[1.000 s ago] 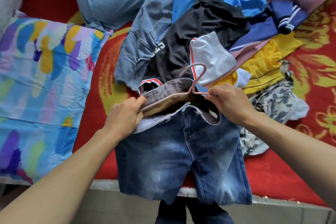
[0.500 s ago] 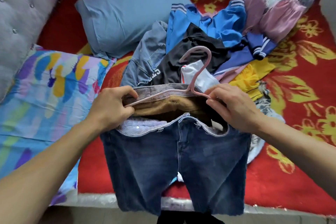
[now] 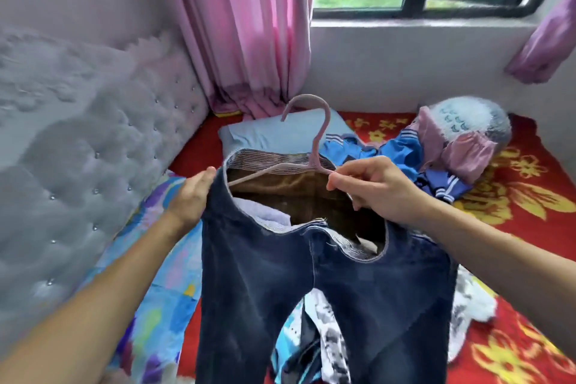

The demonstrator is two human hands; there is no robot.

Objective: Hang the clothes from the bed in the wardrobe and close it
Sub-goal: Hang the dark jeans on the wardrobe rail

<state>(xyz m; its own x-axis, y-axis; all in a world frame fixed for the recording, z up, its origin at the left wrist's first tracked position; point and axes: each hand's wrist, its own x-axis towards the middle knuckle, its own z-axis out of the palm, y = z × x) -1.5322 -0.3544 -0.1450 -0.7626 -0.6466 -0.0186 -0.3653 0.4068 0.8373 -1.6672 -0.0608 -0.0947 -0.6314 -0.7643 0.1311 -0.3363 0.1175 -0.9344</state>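
Red floral bedspread [image 3: 514, 196] carries a heap of unhung clothes [image 3: 374, 146]; left hand [image 3: 191, 196] grips the jeans [image 3: 265, 274] at the waist; right hand [image 3: 374, 187] pinches the pink hanger [image 3: 318, 140]; most work likely remains.

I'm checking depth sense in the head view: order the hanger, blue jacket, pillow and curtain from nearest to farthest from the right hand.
1. hanger: pinched by the right hand, with one arm inside the jeans waistband.
2. blue jacket: on the bed, just behind the hand.
3. pillow: farther back, to the left.
4. curtain: behind the pillow, against the wall.
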